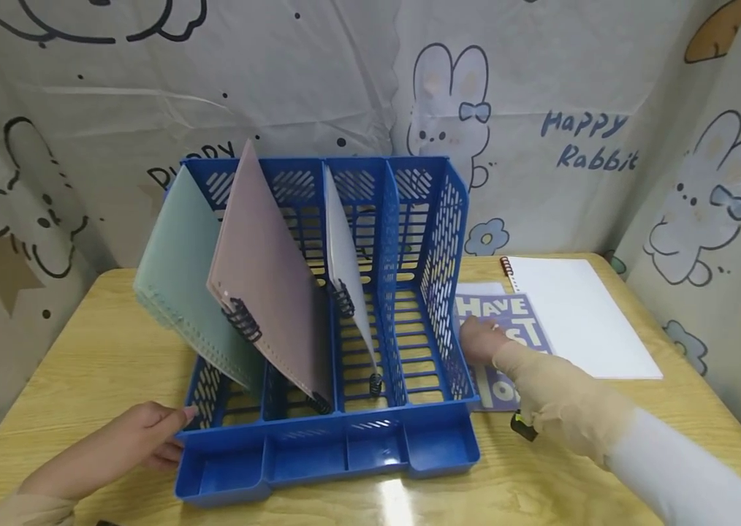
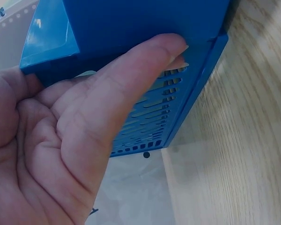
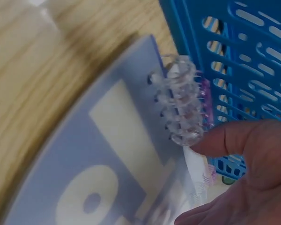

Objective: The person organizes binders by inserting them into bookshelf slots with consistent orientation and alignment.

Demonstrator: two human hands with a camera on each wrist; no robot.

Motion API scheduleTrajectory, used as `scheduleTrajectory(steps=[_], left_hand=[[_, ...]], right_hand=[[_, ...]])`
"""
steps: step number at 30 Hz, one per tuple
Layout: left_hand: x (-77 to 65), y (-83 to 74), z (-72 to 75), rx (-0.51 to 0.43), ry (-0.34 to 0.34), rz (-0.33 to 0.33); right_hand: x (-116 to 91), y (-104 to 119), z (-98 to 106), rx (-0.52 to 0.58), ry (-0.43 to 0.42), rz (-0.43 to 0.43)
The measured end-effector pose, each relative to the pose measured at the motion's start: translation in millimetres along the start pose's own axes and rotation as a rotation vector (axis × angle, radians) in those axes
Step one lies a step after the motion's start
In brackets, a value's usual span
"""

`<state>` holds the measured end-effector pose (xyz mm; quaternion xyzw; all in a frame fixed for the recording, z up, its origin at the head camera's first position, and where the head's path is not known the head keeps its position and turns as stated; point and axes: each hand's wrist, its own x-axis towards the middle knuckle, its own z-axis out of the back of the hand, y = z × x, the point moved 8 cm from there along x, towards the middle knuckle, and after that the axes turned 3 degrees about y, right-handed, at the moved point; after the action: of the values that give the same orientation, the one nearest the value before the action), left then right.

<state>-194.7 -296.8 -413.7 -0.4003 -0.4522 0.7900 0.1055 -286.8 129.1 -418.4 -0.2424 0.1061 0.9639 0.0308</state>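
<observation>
A blue desk file rack holds upright spiral notebooks: a green one, a pink one and a thin pale one. My left hand grips the rack's front left corner; the left wrist view shows the thumb lying along its blue wall. On the right, my right hand holds a purple notebook with large pale letters, beside the rack's side wall. Up close, the right thumb touches its clear coil binding; the other fingers are mostly hidden.
A white-paged spiral notebook lies open-faced at the table's back right, partly beneath the purple one. A small dark object shows by the right wrist. Behind the wooden table hangs a rabbit-print cloth.
</observation>
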Motion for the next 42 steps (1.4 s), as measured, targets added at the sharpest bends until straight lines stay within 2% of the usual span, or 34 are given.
scheduleTrajectory(steps=[4,10,20,32,37,42], left_hand=[[0.1,0.6,0.9,0.017,-0.011,0.013],[2.1,4.0,2.6,0.025,-0.025,0.031],[3.7,2.5,3.0,0.021,-0.008,0.010],[2.0,4.1,2.3,0.029,-0.011,0.019],[1.6,2.7,2.8,0.038,-0.030,0.028],[1.5,0.9,2.1,0.027,-0.015,0.010]], right_hand=[[1.8,1.3,-1.1,0.041,-0.018,-0.036],[2.7,-0.7,-3.1,0.056,-0.003,-0.052],[1.3,-4.1,-1.9,0.109,-0.025,-0.069],[0.0,-4.8,-1.4,0.146,-0.032,-0.008],[0.7,-4.1,-1.5,0.075,-0.060,0.046],[-4.1,1.2,-3.6,-0.070,-0.114,0.161]])
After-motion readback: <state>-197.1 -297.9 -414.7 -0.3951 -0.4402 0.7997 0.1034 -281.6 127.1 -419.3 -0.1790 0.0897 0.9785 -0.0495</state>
